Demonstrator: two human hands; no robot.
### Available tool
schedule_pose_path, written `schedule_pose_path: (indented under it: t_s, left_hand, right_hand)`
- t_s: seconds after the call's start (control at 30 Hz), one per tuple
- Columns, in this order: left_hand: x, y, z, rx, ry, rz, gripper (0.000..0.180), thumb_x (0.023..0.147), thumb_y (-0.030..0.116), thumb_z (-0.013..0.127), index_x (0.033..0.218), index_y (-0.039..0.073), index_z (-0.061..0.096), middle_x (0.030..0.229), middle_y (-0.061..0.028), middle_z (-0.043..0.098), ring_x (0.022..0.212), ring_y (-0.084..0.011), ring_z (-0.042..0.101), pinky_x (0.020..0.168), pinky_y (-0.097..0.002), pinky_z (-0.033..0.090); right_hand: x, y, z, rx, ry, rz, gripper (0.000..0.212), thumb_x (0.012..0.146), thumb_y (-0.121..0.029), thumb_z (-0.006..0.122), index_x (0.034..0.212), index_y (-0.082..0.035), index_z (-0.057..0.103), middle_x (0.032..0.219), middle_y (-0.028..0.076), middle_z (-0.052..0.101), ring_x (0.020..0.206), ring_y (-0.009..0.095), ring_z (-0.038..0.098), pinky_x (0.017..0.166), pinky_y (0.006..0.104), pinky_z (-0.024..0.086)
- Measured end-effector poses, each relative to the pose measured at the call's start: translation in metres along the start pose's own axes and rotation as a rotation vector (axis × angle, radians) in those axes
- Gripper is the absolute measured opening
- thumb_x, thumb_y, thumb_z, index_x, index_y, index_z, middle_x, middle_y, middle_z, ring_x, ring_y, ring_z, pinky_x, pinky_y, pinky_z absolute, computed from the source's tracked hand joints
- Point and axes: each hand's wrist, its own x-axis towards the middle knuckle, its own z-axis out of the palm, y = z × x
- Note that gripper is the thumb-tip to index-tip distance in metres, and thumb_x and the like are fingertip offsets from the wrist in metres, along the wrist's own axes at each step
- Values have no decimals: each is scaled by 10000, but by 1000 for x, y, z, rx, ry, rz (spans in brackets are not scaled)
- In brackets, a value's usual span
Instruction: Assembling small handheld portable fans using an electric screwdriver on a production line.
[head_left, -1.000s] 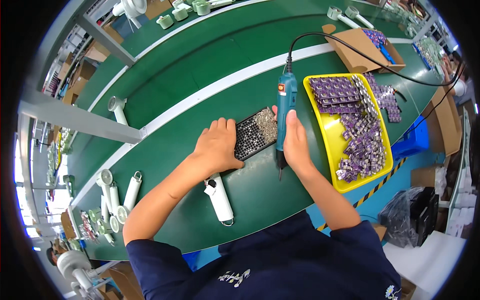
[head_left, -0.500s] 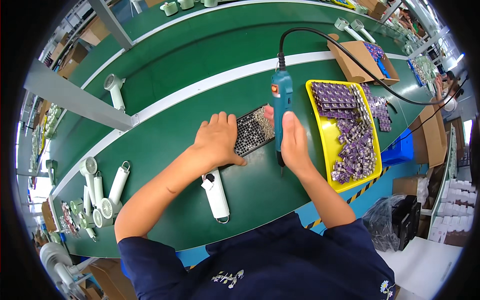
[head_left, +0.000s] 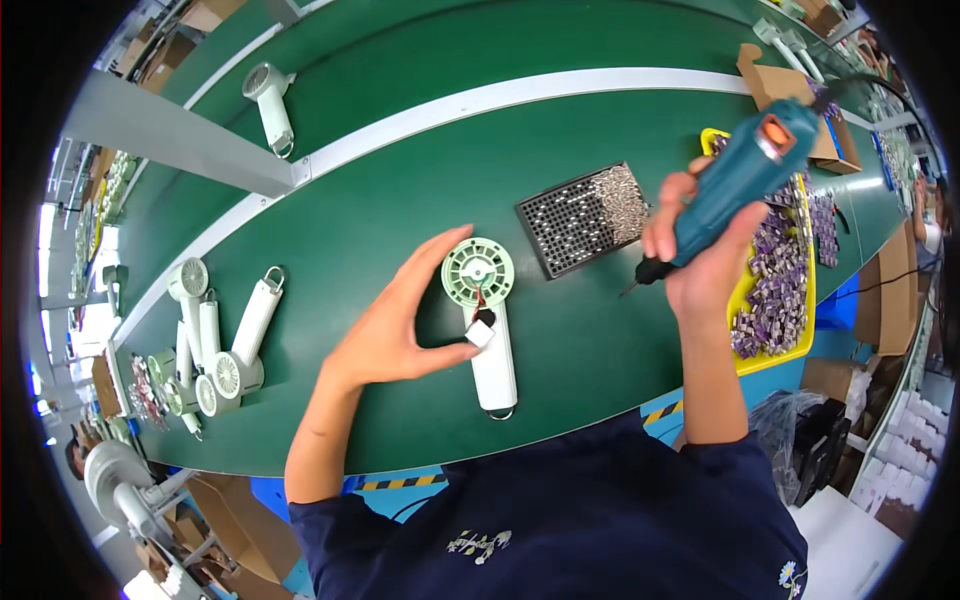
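In front of me a handheld fan (head_left: 495, 365) lies on the green bench, white handle toward me. Its round pale-green head (head_left: 478, 272) is uncovered, with thin wires and a small white block (head_left: 480, 333) over the joint. My left hand (head_left: 385, 325) curves along the fan's left side, thumb and fingers wide apart; the thumb tip reaches the white block, though contact is unclear. To the right, my right hand (head_left: 705, 260) grips a teal electric screwdriver (head_left: 745, 185), tilted with its bit down and left. The bit points near a black screw tray (head_left: 570, 225), apart from it.
A yellow tray (head_left: 745, 365) of purple circuit boards stands at the right, partly behind the screwdriver. Several fans (head_left: 228, 372) lie at the left; another fan (head_left: 270, 110) lies farther back. A grey post (head_left: 180, 135) and an open cardboard box (head_left: 770, 80) border the bench.
My left hand has left the screw tray and come to the fan, opening wide. The screwdriver has swung from upright to tilted and moved right. My view has shifted too.
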Motion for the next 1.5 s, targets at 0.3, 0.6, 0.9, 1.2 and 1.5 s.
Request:
schedule_pose_path:
  t_s: [0.3,0.6,0.9,1.2,1.5]
  left_hand:
    - [-6,3,33,-22,195,-33,819,720,101,747,1440,26,365,1422,-208,434,1331,-377,411,1090,-437,321]
    - [-7,-21,30,-256,92,36,795,642,-45,576,1410,-12,371,1424,-198,455,1342,-358,414,1116,-435,276]
    - [-5,-19,43,-165,171,38,791,663,51,769,1373,19,421,1373,-184,506,1306,-354,463,1078,-448,303]
    - [-3,-11,49,-193,249,-115,801,639,58,771,1359,-4,427,1340,-201,534,1239,-342,514,1040,-412,382]
    - [-2,-15,52,-59,272,3,776,599,76,778,1311,14,479,1301,-188,561,1203,-335,536,996,-410,376]
  right_hand:
    - [18,-6,29,210,-343,-320,841,760,-822,510,1222,-120,461,789,14,512,517,132,492,495,294,428]
    - [20,14,27,263,-558,-212,776,801,-713,604,1246,-97,447,833,15,520,530,143,516,520,298,420]
    - [14,14,17,270,-520,-197,737,812,-685,615,1242,-114,434,860,9,533,554,124,517,542,283,449]
    - [11,12,6,261,-591,-222,761,823,-671,618,1297,-111,414,898,2,537,565,131,509,565,288,444]
    - [7,13,10,244,-527,-195,727,822,-660,631,1248,-120,397,863,1,540,520,126,491,532,287,445]
